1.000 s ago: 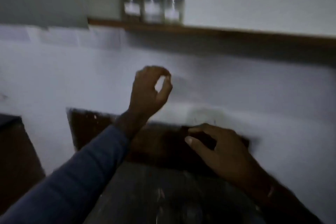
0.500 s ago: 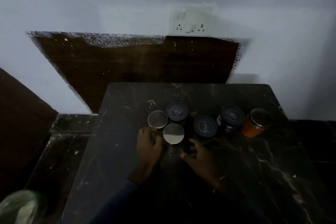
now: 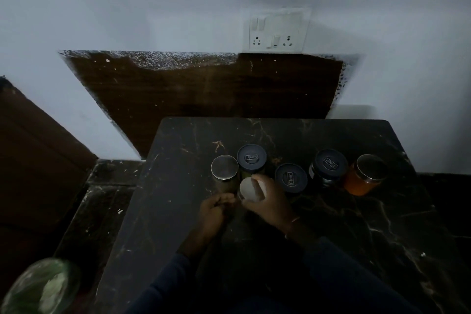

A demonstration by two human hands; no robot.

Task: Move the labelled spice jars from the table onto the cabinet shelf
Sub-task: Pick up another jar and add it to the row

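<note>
While the silver-lidded spice jar [image 3: 248, 190] stands at the front of the black marble table [image 3: 356, 237], the right hand [image 3: 267, 199] now wraps its fingers round it; a moment ago both hands only reached near. The left hand [image 3: 215, 209] curls by the jar's base (too dark to tell if it holds). The lift to the shelf can start.

Dim room: pale wall [image 3: 153, 7], socket plate [image 3: 276, 30] (white), brown wood panel [image 3: 204, 89] behind marble table [image 3: 331, 237].
</note>
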